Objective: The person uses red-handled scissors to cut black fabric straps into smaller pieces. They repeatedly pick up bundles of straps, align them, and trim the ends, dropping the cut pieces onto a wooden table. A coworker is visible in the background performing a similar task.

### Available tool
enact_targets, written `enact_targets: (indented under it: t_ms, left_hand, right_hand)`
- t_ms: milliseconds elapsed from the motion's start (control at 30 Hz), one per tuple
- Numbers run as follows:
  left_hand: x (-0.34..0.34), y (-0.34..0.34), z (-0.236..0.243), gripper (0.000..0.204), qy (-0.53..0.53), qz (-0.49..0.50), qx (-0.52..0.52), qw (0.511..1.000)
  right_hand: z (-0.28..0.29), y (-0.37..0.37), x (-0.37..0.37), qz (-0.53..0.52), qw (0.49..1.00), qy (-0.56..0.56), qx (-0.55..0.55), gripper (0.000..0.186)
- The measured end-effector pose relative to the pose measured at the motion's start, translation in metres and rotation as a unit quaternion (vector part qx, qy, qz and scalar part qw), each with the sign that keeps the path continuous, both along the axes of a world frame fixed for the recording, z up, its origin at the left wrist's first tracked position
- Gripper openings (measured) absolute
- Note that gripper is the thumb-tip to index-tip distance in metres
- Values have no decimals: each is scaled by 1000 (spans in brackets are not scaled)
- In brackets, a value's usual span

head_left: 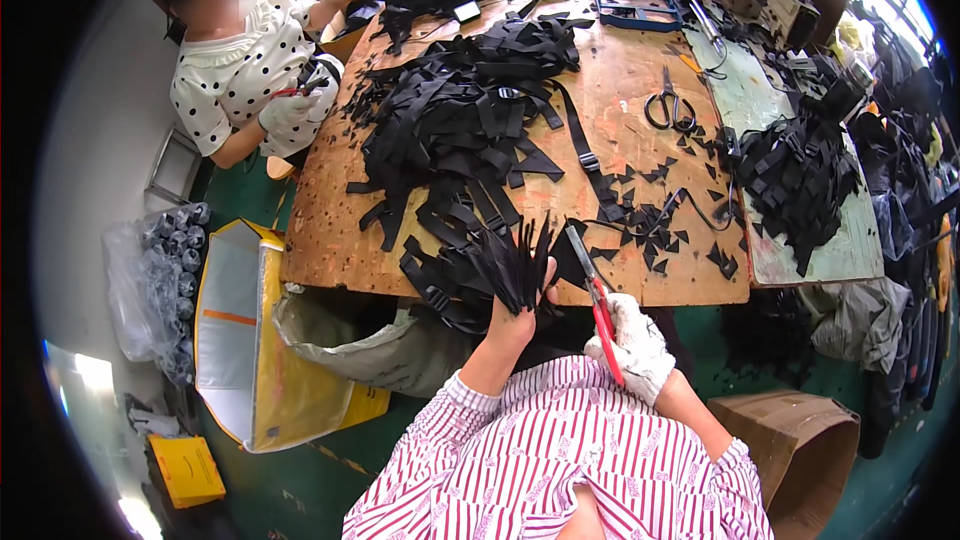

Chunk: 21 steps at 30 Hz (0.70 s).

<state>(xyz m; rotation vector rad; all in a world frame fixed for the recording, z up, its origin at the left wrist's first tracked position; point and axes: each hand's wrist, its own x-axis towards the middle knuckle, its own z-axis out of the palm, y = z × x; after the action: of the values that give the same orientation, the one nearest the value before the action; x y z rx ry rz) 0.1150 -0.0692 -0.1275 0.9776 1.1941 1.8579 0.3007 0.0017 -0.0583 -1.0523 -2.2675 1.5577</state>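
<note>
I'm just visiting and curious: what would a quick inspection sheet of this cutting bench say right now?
Surface: worn wooden table, pitted and marked.
Job's things: bundle of black straps fanned upright in the left hand; red-handled scissors, blades open, in the gloved right hand.
Clutter: strap heap, cut scraps, black scissors, blue tray.
Grippers: both hands closed around what they hold.
Cables: nothing seen.
Surroundings: grey sack under the table edge, cardboard box, a co-worker at the far left.
</note>
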Motion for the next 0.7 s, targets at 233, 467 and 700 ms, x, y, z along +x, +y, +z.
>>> enact_targets:
  t_ms: [233,467,700]
  left_hand:
    - [5,-3,-12,57,-17,-19,13,1000]
    - [2,0,-2,51,27,5,-23,999]
    - [14,-3,0,23,-42,16,45,998]
  right_hand:
    - [-11,-6,-1,-41,994,97,3,42]
    - [-6,-14,2,-84,974,126,-169,43]
    - [-10,-4,0,-51,997,31,-53,54]
